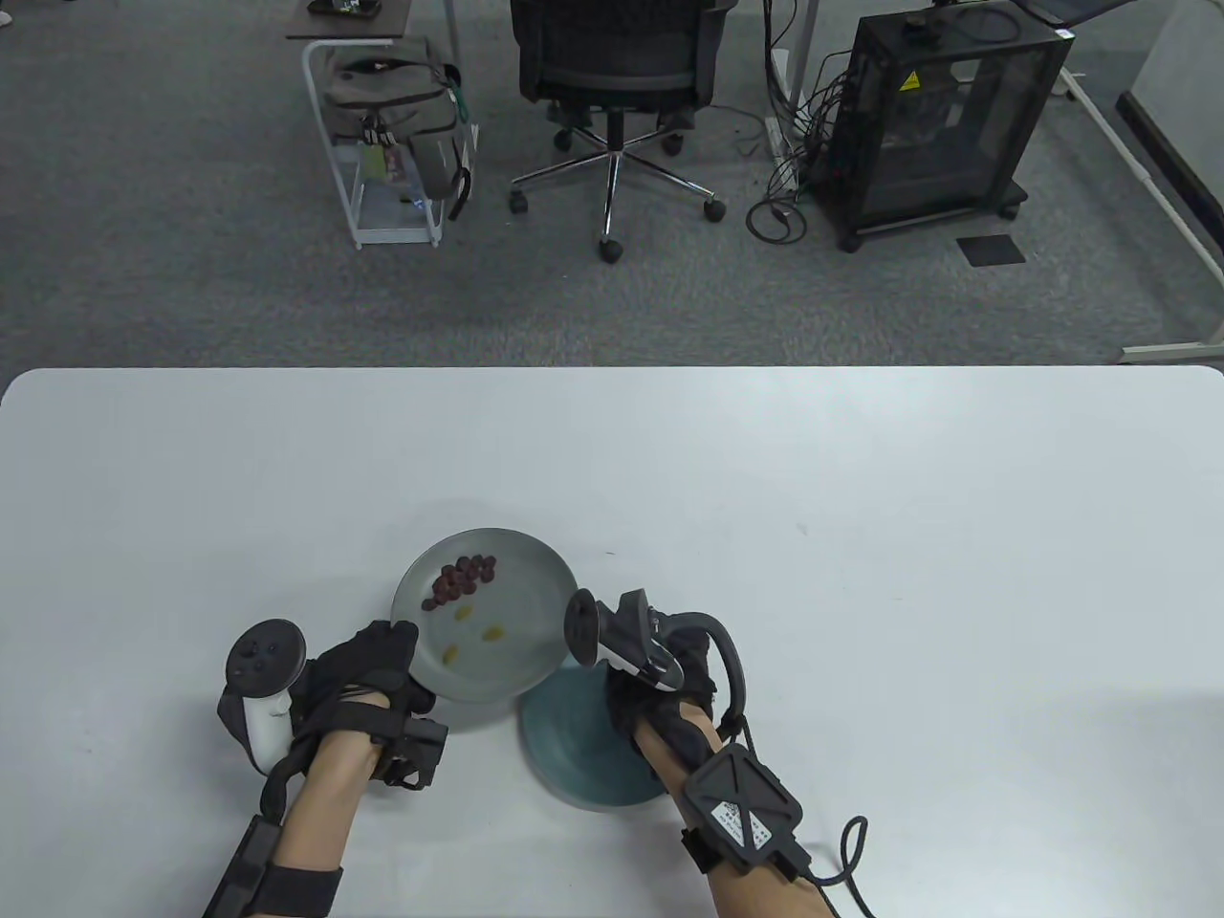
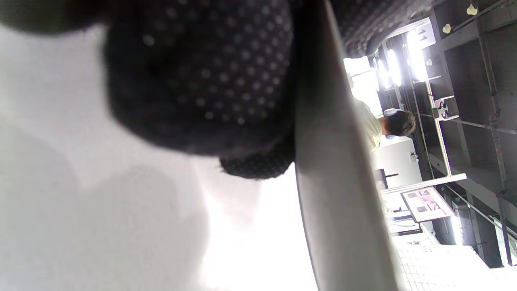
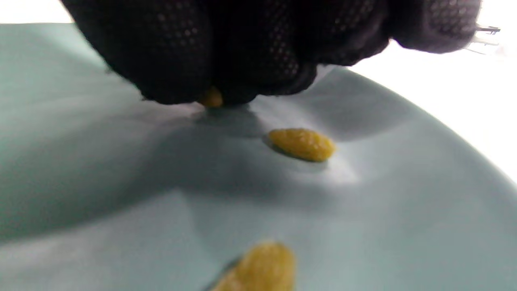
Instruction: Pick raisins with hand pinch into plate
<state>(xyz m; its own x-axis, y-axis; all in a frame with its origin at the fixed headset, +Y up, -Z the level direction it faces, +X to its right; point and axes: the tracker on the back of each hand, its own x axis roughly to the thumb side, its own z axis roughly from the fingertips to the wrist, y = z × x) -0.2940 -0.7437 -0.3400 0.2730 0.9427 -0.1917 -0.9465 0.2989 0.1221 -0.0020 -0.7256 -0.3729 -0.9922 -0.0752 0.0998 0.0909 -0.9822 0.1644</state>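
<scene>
A grey plate (image 1: 531, 598) holds a cluster of dark raisins (image 1: 466, 577) and three yellow raisins (image 1: 493, 632). My left hand (image 1: 378, 669) holds this plate at its near-left rim; the rim (image 2: 335, 182) shows beside my gloved fingers (image 2: 210, 81) in the left wrist view. A teal plate (image 1: 564, 755) lies to the right, partly under the grey plate's edge. My right hand (image 1: 660, 684) is over the teal plate. In the right wrist view my right hand (image 3: 218, 95) pinches a yellow raisin (image 3: 211, 98) just above the teal plate (image 3: 80, 161), where two more yellow raisins (image 3: 302, 144) lie.
The white table (image 1: 861, 574) stretches far and right of the plates. Beyond its far edge stand an office chair (image 1: 612, 57), a cart with a bag (image 1: 392, 115) and a black cabinet (image 1: 937, 115) on the carpet.
</scene>
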